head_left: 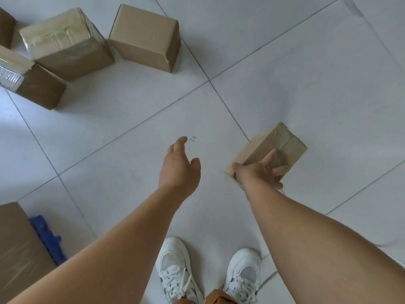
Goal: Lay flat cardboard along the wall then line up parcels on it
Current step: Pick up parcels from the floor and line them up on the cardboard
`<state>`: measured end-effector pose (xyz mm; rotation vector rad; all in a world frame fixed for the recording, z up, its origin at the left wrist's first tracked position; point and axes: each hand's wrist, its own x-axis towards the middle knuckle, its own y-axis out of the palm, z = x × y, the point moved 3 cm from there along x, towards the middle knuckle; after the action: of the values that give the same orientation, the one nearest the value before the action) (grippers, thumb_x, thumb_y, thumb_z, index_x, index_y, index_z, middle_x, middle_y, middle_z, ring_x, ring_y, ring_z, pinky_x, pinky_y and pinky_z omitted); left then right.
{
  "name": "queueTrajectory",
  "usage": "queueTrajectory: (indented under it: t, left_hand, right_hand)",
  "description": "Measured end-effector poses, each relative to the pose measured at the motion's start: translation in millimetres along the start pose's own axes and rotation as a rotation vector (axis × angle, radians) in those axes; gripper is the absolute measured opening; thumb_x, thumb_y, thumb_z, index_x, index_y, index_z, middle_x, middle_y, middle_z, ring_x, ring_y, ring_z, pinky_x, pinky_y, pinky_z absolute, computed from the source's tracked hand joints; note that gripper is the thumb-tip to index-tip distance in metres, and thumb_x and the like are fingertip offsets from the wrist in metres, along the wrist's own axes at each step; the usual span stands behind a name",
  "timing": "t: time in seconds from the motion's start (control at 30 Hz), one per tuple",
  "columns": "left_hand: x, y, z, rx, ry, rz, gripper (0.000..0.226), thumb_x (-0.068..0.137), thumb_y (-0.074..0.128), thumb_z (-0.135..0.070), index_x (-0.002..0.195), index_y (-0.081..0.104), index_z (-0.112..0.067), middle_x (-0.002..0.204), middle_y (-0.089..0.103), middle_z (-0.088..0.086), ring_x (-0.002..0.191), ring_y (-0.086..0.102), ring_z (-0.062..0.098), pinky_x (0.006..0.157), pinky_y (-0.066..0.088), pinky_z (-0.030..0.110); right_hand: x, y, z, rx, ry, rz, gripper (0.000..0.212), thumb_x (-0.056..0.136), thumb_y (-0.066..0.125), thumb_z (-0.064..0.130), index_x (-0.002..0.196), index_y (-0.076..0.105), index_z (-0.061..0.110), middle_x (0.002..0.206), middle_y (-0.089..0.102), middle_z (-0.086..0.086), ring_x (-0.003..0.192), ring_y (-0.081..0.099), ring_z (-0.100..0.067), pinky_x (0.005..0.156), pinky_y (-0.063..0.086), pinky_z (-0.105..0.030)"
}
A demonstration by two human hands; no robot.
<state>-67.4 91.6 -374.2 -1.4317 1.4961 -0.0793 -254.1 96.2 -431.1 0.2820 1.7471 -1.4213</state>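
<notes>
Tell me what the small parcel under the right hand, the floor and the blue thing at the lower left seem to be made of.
Small parcel: brown corrugated cardboard, matt, with glossy clear tape along the top seam.
Floor: pale, probably ceramic tiles, smooth with a slight sheen and dark grout lines.
Blue thing: looks like moulded plastic, though only partly visible.

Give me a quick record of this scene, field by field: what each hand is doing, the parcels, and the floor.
right hand: right hand grips the small parcel, thumb on the near side, fingers over the top
left hand: left hand open, above the floor, holds nothing
small parcel: on the tiled floor, apart from the others
other parcels: plain box and taped box side by side, upper left
flat cardboard: cannot tell
</notes>
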Motion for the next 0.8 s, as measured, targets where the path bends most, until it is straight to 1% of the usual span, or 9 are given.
queueTrajectory:
  t: [0.07,0.13,0.23,0.33,0.43,0.53,0.63,0.7,0.8]
  left_hand:
    - [-1,-5,-6,-0.01,-0.012,-0.017,0.056,0.096,0.046,-0.02,0.147,0.025,-0.024,0.15,0.032,-0.005,0.133,0.038,0.013,0.088,0.029,0.02]
    - [-4,-13,-16,-0.03,-0.03,-0.037,0.056,0.096,0.047,-0.021,0.147,0.025,-0.024,0.15,0.033,-0.005,0.132,0.039,0.014,0.089,0.03,0.021]
    - [-10,-31,-40,-0.077,-0.057,-0.065,0.057,0.096,0.048,-0.022,0.147,0.025,-0.024,0.15,0.033,-0.004,0.133,0.039,0.015,0.094,0.032,0.023]
    - [-16,-59,-67,-0.107,-0.063,-0.093,0.058,0.095,0.049,-0.023,0.148,0.024,-0.023,0.15,0.033,-0.003,0.133,0.038,0.016,0.1,0.034,0.027]
    - [-14,-92,-88,-0.144,-0.091,-0.135,0.06,0.095,0.05,-0.023,0.149,0.023,-0.022,0.151,0.033,-0.002,0.133,0.038,0.018,0.102,0.034,0.03]
    - [1,-124,-104,-0.186,-0.106,-0.165,0.061,0.095,0.051,-0.023,0.149,0.022,-0.021,0.151,0.033,0.0,0.135,0.036,0.018,0.103,0.033,0.03]
    - [26,-154,-109,-0.244,-0.152,-0.182,0.063,0.095,0.05,-0.024,0.15,0.02,-0.02,0.152,0.031,0.0,0.137,0.035,0.018,0.105,0.032,0.03]
    - [49,-172,-113,-0.257,-0.17,-0.174,0.063,0.095,0.05,-0.025,0.15,0.019,-0.02,0.153,0.03,0.0,0.137,0.035,0.019,0.105,0.033,0.031]
    - [76,-192,-109,-0.286,-0.224,-0.152,0.064,0.096,0.05,-0.026,0.151,0.017,-0.02,0.153,0.029,0.0,0.135,0.037,0.02,0.104,0.034,0.032]
  right_hand:
    - [-3,-14,3,-0.019,-0.033,0.003,0.124,0.068,0.074,0.048,0.147,-0.02,0.034,0.155,-0.009,-0.013,0.123,0.029,-0.043,0.1,0.036,-0.047]
    - [-12,-33,12,-0.038,-0.097,0.026,0.125,0.068,0.076,0.046,0.147,-0.02,0.032,0.154,-0.007,-0.012,0.119,0.032,-0.039,0.098,0.033,-0.041]
    - [-32,-65,29,-0.063,-0.178,0.051,0.125,0.064,0.077,0.042,0.147,-0.016,0.03,0.152,0.002,-0.013,0.116,0.035,-0.039,0.098,0.034,-0.041]
    - [-55,-101,54,-0.041,-0.244,0.044,0.119,0.059,0.077,0.039,0.145,-0.004,0.025,0.139,0.023,-0.013,0.112,0.038,-0.038,0.097,0.037,-0.043]
    - [-78,-134,89,-0.061,-0.323,0.067,0.114,0.059,0.077,0.042,0.143,0.003,0.023,0.128,0.033,-0.011,0.114,0.037,-0.036,0.094,0.035,-0.04]
    - [-96,-158,136,-0.084,-0.425,0.077,0.106,0.059,0.077,0.042,0.14,0.011,0.025,0.123,0.034,-0.008,0.117,0.037,-0.035,0.096,0.033,-0.04]
    - [-107,-168,187,-0.178,-0.507,0.066,0.116,0.059,0.075,0.043,0.147,0.001,0.031,0.138,0.029,-0.008,0.123,0.034,-0.034,0.105,0.033,-0.044]
    - [-109,-172,223,-0.199,-0.555,0.048,0.117,0.059,0.075,0.042,0.148,-0.001,0.031,0.143,0.025,-0.007,0.125,0.033,-0.034,0.106,0.033,-0.046]
    - [-110,-174,270,-0.238,-0.597,0.051,0.115,0.06,0.076,0.039,0.147,0.001,0.032,0.143,0.021,-0.004,0.125,0.033,-0.032,0.104,0.034,-0.045]
